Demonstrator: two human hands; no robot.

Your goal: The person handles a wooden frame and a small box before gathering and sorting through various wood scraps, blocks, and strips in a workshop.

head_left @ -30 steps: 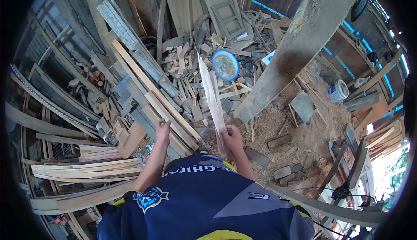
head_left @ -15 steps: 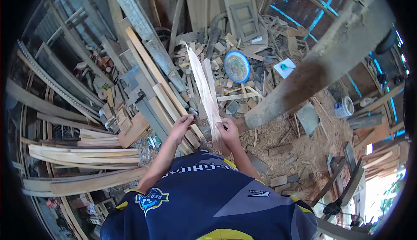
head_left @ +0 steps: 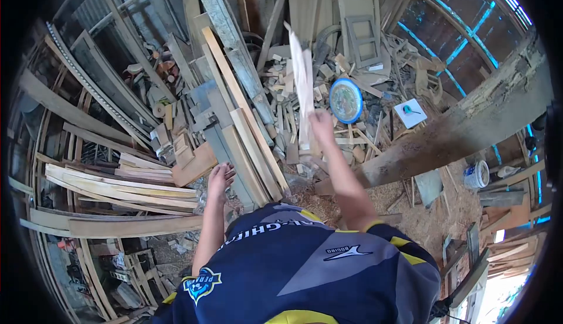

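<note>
I view via head camera: right hand pinching right edge of pale board, centre, far end over scrap pile, left of blue-rimmed disc. Left hand loosely curled, near long planks.

A round blue-rimmed disc sits on the wood scraps over there. A white bucket stands on the floor near the wall.
</note>
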